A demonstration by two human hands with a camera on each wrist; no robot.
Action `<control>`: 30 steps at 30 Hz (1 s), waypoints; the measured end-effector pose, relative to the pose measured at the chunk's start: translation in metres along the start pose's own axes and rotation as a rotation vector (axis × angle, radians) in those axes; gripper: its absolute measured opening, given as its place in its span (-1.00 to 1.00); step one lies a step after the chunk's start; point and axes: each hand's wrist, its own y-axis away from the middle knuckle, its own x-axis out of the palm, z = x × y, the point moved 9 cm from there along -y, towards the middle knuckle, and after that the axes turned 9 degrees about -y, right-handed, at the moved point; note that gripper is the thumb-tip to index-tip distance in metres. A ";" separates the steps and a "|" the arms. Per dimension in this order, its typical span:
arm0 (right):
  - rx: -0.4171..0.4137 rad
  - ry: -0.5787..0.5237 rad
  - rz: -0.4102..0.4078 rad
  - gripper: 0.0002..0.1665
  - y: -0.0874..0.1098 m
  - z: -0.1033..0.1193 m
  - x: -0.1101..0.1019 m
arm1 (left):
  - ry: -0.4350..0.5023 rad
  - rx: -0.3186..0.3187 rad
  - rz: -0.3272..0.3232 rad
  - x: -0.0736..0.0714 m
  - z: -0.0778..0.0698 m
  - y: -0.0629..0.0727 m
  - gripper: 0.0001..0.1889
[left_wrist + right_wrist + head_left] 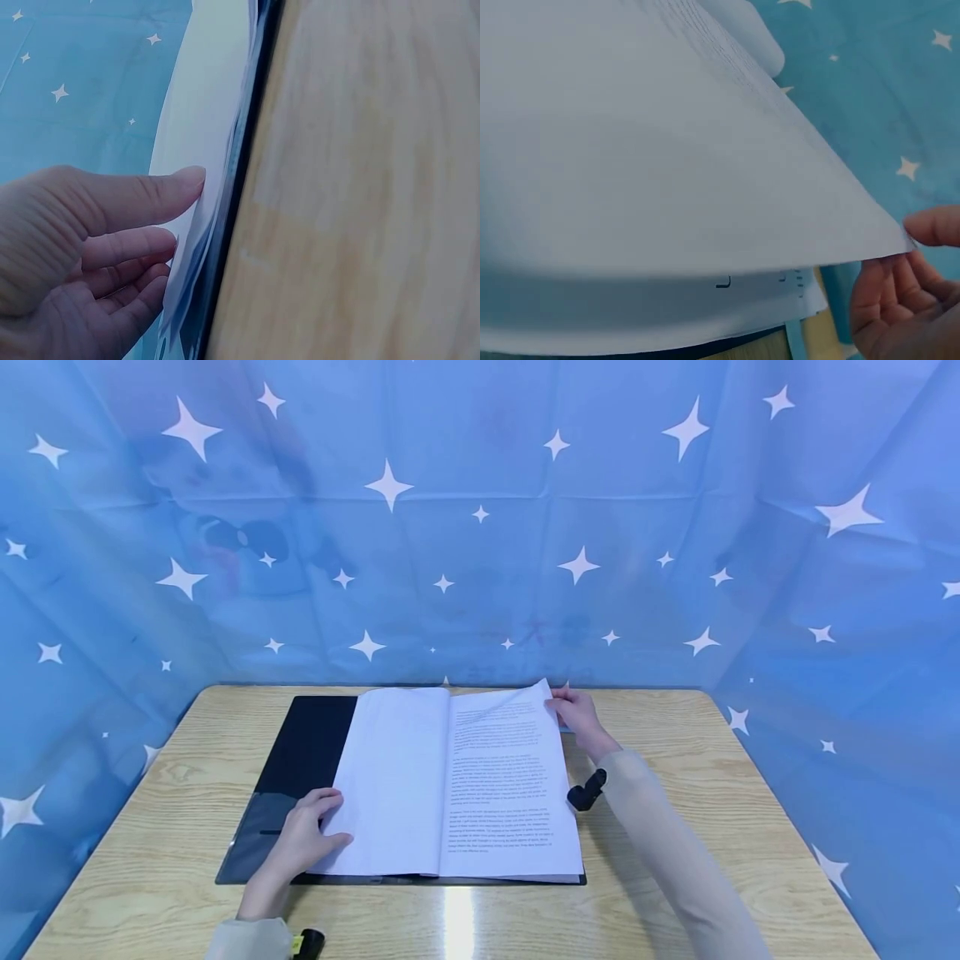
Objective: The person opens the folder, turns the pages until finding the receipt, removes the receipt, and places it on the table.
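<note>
A black folder (311,743) lies open on the table, with a stack of white sheets spread across it. The left-hand page (393,777) looks blank, while the right-hand sheet (502,777) carries printed text. At the upper right corner, my right hand (577,714) pinches that printed sheet between thumb and fingers, and the corner is lifted. In the right wrist view the raised sheet (682,187) hangs above another page below it. My left hand (303,835) rests at the left page's outer edge, its thumb lying on the paper (206,97) and its fingers at the sheets' edge.
Under the folder is a wood-grain table (652,752). A blue curtain (480,543) with white stars hangs behind and along both sides. Small black devices sit at the right wrist (587,791) and left wrist (308,943).
</note>
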 end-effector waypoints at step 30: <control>-0.002 -0.186 0.230 -0.54 0.049 0.029 0.028 | -0.001 0.002 0.004 0.000 -0.001 0.000 -0.45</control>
